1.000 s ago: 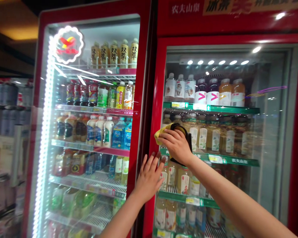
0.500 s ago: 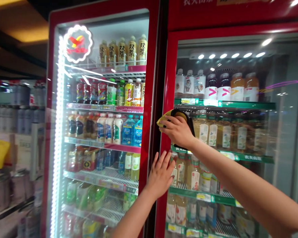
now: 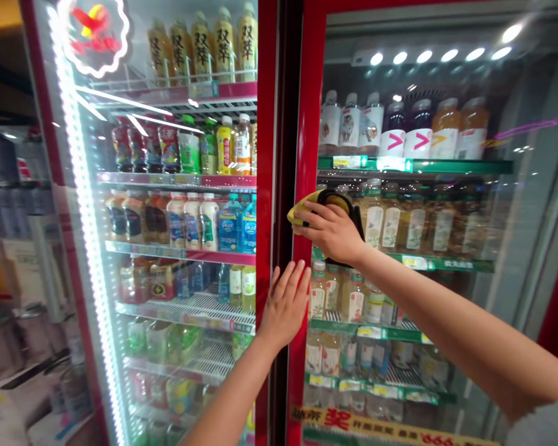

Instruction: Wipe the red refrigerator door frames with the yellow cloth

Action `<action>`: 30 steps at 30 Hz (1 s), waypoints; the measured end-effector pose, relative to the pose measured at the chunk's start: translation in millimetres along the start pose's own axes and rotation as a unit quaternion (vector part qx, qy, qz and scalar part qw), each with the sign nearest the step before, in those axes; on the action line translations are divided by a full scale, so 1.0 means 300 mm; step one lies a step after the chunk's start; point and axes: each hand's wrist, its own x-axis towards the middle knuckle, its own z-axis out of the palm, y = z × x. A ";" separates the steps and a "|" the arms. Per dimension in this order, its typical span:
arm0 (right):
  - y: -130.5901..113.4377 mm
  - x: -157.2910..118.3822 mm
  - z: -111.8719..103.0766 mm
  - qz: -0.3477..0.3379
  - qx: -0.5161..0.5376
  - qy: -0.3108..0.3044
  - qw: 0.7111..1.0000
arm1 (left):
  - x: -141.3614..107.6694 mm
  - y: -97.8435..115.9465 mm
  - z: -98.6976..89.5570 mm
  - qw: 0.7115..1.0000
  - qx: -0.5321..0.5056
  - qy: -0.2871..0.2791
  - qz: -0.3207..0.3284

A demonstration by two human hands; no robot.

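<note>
My right hand (image 3: 332,230) holds a yellow and black cloth (image 3: 298,217) against the left edge of the right-hand cooler door, over the red frame (image 3: 309,111) and the glass beside it. Its fingers lie bent across the cloth, and the palm side is hidden. Lower and to the left, my left hand (image 3: 286,305) rests with stretched fingers at the red frame, by the dark gap (image 3: 289,124) between the two coolers. Nothing shows in it. Behind the glass near my hands stand bottled drinks (image 3: 374,217) on green-edged shelves.
A lit cooler with drink bottles (image 3: 201,46) on several shelves stands at left, a glowing round sign (image 3: 93,34) on its glass. Beyond it are blurred shelves with metallic containers (image 3: 0,347). A printed strip (image 3: 367,424) crosses the right door low down.
The view has shifted and come closer to the coolers. My left hand has moved left from the glass edge onto the frame, its fingers closer together. My right hand keeps the cloth at the door edge.
</note>
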 end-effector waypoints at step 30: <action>0.083 0.017 -0.038 0.150 -0.005 0.029 0.988 | 0.052 -0.031 -0.018 0.991 -0.059 -0.024 -0.114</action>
